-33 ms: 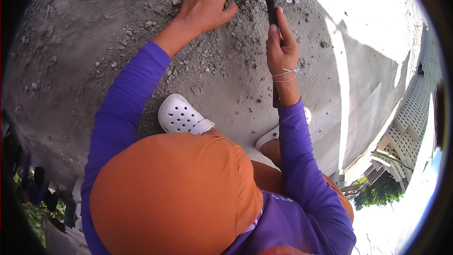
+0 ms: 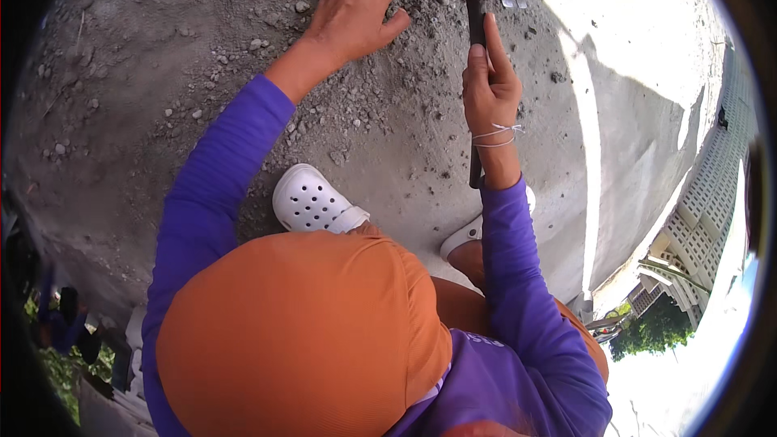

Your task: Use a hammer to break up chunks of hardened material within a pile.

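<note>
My right hand [image 2: 492,93] is wrapped around the handle of a claw hammer [image 2: 474,10], its index finger stretched along the shaft. The dark hammer head is at the top of the view, the claw toward the right and the striking face toward the left. Below my wrist, the handle's end sticks out. To the left, my left hand [image 2: 356,10] is spread with fingers apart over loose grey rubble [image 2: 356,97]. Nothing shows in it; its fingertips are at the crumbled bits near the top edge. Whether the hammer head touches the ground I cannot tell.
White clogs [image 2: 312,198] are on my feet, on the dusty concrete ground [image 2: 388,166] between my arms. Small stones lie scattered at the left. Bright sunlight falls across the upper right. Stacked perforated blocks [image 2: 704,202] line the far right, with green foliage [image 2: 655,328] below them.
My right hand and the hammer have shifted slightly to the right. The left hand stays spread in nearly the same place.
</note>
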The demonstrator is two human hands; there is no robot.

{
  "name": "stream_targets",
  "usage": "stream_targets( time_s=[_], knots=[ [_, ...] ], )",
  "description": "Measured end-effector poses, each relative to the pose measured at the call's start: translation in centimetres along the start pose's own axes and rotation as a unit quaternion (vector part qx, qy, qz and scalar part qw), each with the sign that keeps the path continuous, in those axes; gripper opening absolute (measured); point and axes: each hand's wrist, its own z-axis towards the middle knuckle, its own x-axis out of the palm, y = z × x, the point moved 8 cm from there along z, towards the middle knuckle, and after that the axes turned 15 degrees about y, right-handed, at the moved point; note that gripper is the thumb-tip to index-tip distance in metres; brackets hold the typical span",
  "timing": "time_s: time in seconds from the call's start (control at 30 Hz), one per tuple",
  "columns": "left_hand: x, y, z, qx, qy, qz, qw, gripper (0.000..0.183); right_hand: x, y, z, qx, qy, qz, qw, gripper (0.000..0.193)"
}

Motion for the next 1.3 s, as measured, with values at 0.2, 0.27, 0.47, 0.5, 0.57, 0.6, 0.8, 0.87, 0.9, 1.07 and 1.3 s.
stream_targets(
  time_s=[0.2,0.27,0.47,0.5,0.57,0.6,0.8,0.87,0.9,1.07,1.3],
  knots=[
    [3.8,-1.8,-1.1,0.031,-0.039,0.011,0.999,0.047,-3.1,10.0,-1.1,-0.111,-0.053,0.065,0.990,0.052],
    [3.5,-2.0,-1.2,0.035,-0.038,-0.001,0.999,0.046,-3.9,12.3,-2.1,-0.144,-0.086,0.031,0.985,0.056],
    [0.7,-0.8,-5.4,-0.016,-0.049,0.009,0.999,0.043,-0.2,3.3,-2.5,-0.152,-0.059,-0.129,0.978,0.051],
    [0.8,-0.5,-6.2,-0.027,-0.043,-0.004,0.999,0.043,1.0,0.8,-2.3,-0.103,-0.041,-0.143,0.983,0.047],
    [1.0,-0.2,-8.0,-0.047,-0.035,-0.009,0.998,0.042,2.5,-0.9,-2.4,-0.034,-0.029,-0.180,0.983,0.043],
    [1.2,0.2,-8.7,-0.062,-0.027,-0.020,0.997,0.042,2.6,-0.7,-2.0,-0.038,-0.022,-0.171,0.984,0.043],
    [1.0,0.3,-10.9,-0.070,-0.023,-0.019,0.997,0.042,-0.5,3.9,-1.2,-0.028,-0.001,0.029,0.999,0.043],
    [0.6,0.1,-11.0,-0.085,-0.063,0.009,0.994,0.043,-1.6,9.1,-1.7,-0.060,-0.023,0.080,0.995,0.047],
    [1.0,0.4,-11.2,-0.106,-0.055,0.025,0.992,0.045,-2.0,11.2,-1.8,-0.084,-0.045,0.071,0.993,0.048],
    [1.4,0.8,-11.1,-0.126,-0.089,-0.018,0.988,0.045,-1.7,11.4,-2.0,-0.226,-0.094,0.025,0.969,0.054],
    [-1.5,0.3,-9.8,-0.186,-0.125,0.047,0.974,0.046,2.8,-1.4,0.2,0.003,0.003,-0.168,0.986,0.047]
  ],
)
